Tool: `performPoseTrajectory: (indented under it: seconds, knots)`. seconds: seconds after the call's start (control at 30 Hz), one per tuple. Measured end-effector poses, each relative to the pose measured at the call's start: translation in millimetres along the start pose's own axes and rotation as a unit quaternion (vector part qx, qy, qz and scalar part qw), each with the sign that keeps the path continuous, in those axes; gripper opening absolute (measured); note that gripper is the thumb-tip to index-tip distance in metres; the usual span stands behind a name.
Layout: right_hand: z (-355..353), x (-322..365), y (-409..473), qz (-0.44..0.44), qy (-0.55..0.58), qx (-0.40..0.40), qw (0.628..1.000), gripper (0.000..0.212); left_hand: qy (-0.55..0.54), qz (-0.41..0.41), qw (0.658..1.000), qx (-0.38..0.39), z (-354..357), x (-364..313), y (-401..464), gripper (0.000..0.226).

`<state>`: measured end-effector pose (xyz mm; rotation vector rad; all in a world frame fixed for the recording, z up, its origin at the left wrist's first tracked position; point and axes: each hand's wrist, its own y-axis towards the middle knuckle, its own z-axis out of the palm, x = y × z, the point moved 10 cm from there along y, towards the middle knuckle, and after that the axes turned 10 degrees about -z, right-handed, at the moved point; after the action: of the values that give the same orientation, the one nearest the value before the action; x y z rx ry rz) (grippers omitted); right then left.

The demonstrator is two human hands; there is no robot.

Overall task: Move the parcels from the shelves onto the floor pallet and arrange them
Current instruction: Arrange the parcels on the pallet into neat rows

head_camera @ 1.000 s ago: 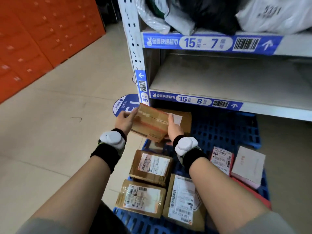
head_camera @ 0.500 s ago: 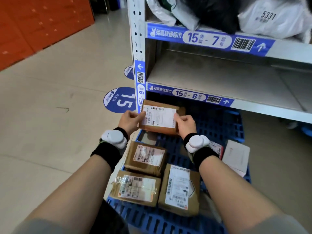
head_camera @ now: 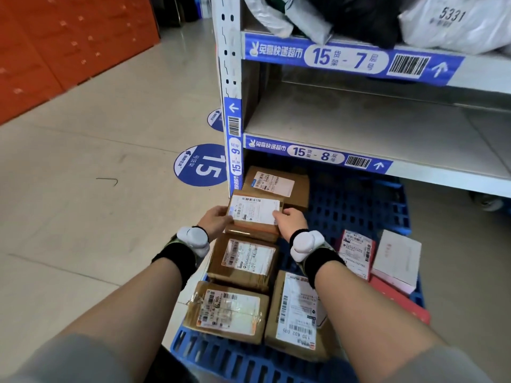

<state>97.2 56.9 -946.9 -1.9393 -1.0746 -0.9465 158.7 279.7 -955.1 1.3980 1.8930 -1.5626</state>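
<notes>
- Pale floor tiles run up to a blue-labelled rack, and a blue floor pallet sits half under its lowest shelf, which is bare where you can see it.
- Your left hand and right hand hold a small brown parcel between them, label up, low over the pallet's left column.
- Left fingers are closed on its left edge; right fingers are clamped on its right edge with the thumb lying across the label.
- The parcel's long axis runs left to right, across your line of sight, matching the labelled box just nearer you.
- It sits between that box and the far box by the rack post; whether it already rests on the pallet you cannot tell.
- The coming move likely turns on that gap: lower it straight down and square its near edge to the labelled box.
- Both hands are equally close, so neither needs to lead.
- Three more packages line the near edge and right side: a taped box, a tall-label box and a red-edged mailer.
- Soft bags remain on the upper shelf, so the job looks partly done.
</notes>
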Motion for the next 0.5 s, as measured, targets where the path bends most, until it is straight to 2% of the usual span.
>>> performPoseTrajectory:
  seconds: [0.3,0.5]
  knots:
    - [32.1,-43.9,13.1,0.07,-0.022,0.056,0.996,0.044,0.064,-0.007,0.998,0.025,31.2,23.0,31.5,0.048]
    - [37.5,-49.7,15.3,0.063,-0.014,0.065,0.996,0.046,0.08,-0.01,0.997,0.016,34.5,26.6,52.2,0.051]
